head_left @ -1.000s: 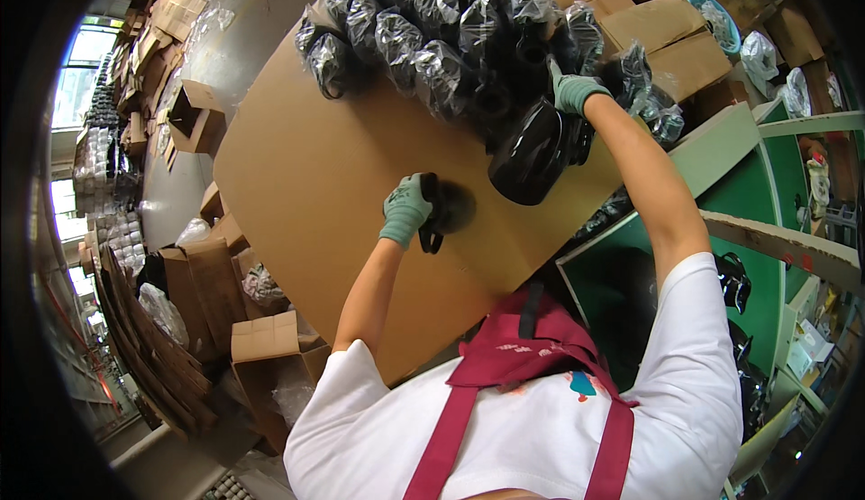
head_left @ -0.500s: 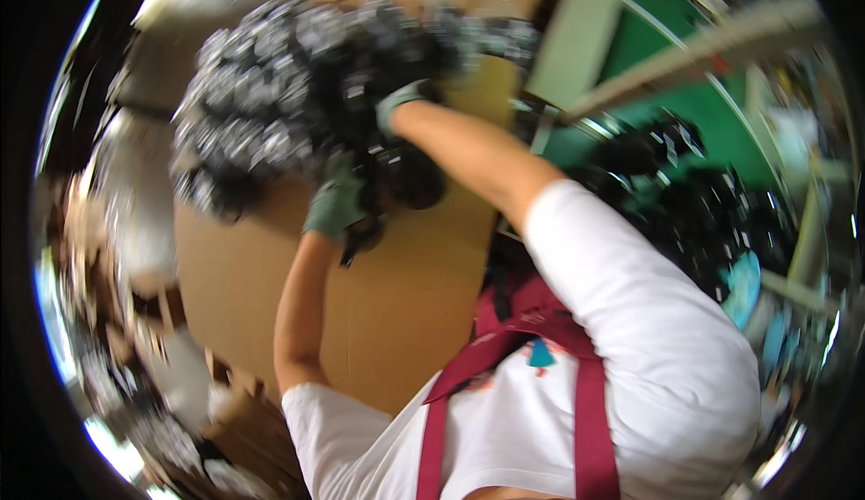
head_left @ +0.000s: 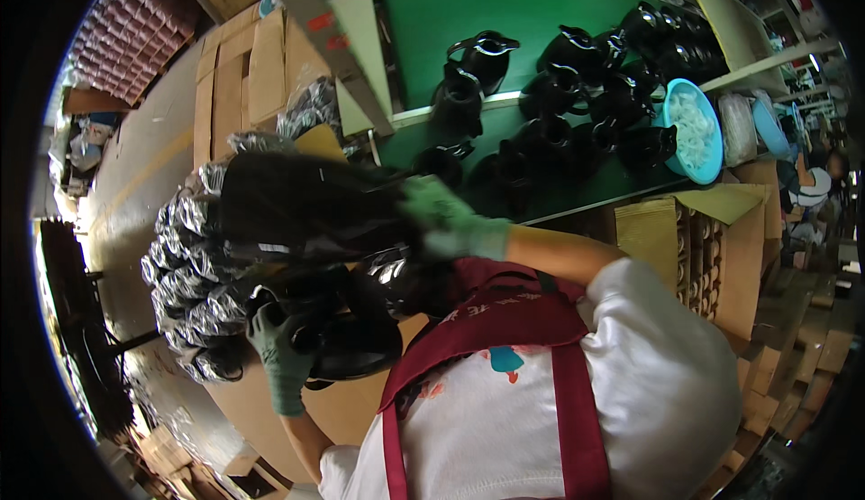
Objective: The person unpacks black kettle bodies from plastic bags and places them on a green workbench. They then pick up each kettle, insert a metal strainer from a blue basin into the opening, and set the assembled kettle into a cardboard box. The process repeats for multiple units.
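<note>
Head view: the left hand (head_left: 281, 347), gloved, has its fingers clamped on a black kettle (head_left: 347, 333) at 8 o'clock. The right hand (head_left: 443, 221) grips a blurred black sheet or bag (head_left: 297, 207) near centre. The bagged kettles (head_left: 185, 284) sit heaped at 9 o'clock on cardboard (head_left: 261, 410). A careless swing could probably topple that heap or loosen the kettle.

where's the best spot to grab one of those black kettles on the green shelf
Probably by the looped handle. On the black kettle nearest the shelf's left end, the handle arches clear of the body, leaving an open gap for fingers. Coming from the open front of the green shelf looks best, since other kettles crowd its right side. The glossy rounded body seems likelier to slip.
</note>
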A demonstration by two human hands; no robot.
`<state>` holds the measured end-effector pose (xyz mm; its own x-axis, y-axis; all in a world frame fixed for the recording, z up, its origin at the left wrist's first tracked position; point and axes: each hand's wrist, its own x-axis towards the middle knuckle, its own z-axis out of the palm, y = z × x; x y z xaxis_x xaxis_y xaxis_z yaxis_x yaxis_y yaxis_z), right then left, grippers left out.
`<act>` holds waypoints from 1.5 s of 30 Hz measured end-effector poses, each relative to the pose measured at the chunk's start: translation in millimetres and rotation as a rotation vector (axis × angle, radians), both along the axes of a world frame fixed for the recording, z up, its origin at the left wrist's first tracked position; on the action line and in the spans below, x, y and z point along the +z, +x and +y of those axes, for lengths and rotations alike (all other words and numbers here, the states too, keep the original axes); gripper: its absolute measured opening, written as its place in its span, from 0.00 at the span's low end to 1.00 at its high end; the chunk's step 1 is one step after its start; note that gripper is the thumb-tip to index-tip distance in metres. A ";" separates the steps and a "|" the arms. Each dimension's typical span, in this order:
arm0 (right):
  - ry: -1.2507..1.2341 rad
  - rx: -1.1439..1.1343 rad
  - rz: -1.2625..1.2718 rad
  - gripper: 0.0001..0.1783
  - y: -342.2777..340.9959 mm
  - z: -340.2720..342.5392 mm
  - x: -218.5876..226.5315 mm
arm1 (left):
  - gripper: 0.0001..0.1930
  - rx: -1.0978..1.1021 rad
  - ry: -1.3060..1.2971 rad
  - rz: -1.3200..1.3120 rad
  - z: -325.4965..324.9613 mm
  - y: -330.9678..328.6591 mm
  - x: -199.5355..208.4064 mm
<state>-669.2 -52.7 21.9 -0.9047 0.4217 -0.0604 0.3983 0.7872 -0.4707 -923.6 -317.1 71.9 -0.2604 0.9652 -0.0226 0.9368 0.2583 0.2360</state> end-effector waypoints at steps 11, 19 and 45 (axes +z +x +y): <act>-0.717 -1.285 1.452 0.21 400.6 9.0 -16.3 | 0.20 -0.505 0.508 0.158 293.3 188.9 84.8; -0.073 -1.206 0.199 0.33 503.4 -17.4 -32.5 | 0.23 -0.389 0.696 0.583 517.5 241.7 93.5; -0.197 -1.111 -0.381 0.33 495.6 83.9 -0.5 | 0.33 -1.215 0.069 -0.246 618.3 459.3 -22.0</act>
<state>-173.6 31.2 21.4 0.0401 0.9167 -0.3976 0.9569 -0.1497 -0.2487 -464.3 301.2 49.9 0.8069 0.5791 0.1162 0.4893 -0.7656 0.4176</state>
